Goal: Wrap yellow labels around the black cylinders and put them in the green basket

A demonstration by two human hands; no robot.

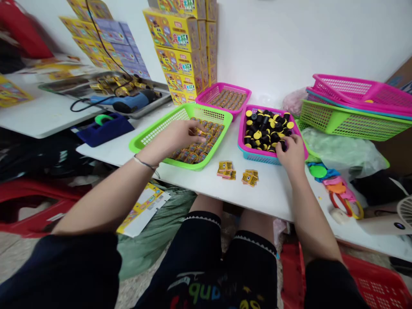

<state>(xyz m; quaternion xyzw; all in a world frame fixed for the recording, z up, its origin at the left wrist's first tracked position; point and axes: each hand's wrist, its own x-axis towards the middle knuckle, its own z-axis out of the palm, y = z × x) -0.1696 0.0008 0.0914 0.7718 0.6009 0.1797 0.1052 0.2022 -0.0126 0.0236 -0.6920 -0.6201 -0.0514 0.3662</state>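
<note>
My left hand (182,136) reaches over the green basket (137,148), thumb and forefinger apart. Below it lie rows of small cylinders in printed gold wrapping (212,131); whether the fingertips touch them is hard to tell. At the front right corner of a pink basket (241,139), set in a blue one, is my right hand (292,153). Its thumb and fingers close around a small black cup with a yellow end (283,144). Many similar black-and-yellow cups (265,128) fill that basket. Two small piles of folded printed papers (226,170) lie on the white table (206,182) between my arms.
Another pink basket (247,93) with wrapped cylinders stands behind. Yellow boxes (177,34) are stacked against the wall. To the left are a metal tray (164,96), a blue corded tool (138,101) and a tape dispenser (106,128). Stacked baskets (350,118) and a fan (389,219) stand right.
</note>
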